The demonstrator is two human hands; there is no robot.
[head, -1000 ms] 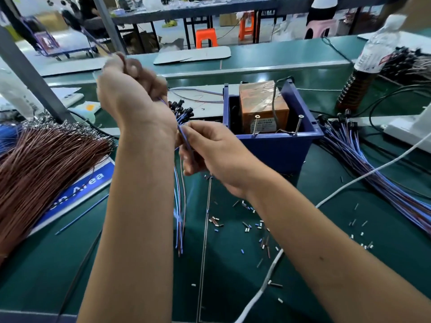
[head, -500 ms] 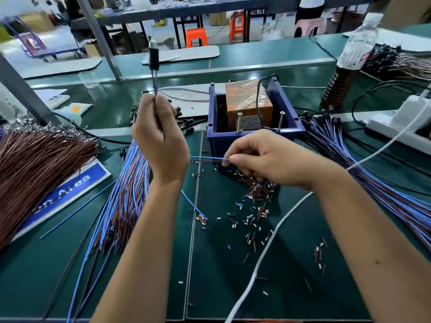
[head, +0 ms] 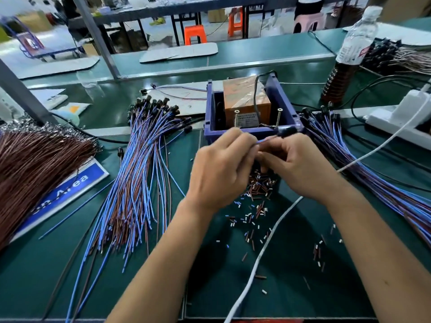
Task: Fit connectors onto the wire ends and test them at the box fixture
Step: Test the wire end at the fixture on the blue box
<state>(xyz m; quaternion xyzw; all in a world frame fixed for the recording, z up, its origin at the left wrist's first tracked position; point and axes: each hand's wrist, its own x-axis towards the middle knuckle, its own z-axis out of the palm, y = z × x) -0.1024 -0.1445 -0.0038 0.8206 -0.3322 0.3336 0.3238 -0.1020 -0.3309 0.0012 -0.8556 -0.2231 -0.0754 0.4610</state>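
Observation:
My left hand [head: 221, 169] and my right hand [head: 300, 164] meet just in front of the blue box fixture [head: 211, 115]. Both pinch one thin blue wire [head: 264, 140] whose black connector end [head: 288, 131] points right, toward the box's front wall. Two upright screws [head: 236, 117] stand inside the box beside an orange block [head: 245, 96]. A loose pile of small connector pieces [head: 258, 185] lies under my right hand. A big fan of blue and brown wires [head: 137, 183] lies to the left of my left hand.
A second wire bundle [head: 373, 173] stretches away at the right. Brown wires [head: 35, 164] lie at far left over a blue sign. A white cable [head: 263, 250] crosses the mat. A bottle [head: 347, 54] and a white power strip [head: 401, 120] stand at the back right.
My left hand came down from holding a wire upright and moved right to meet my right hand. The wire now lies nearly level in front of the box.

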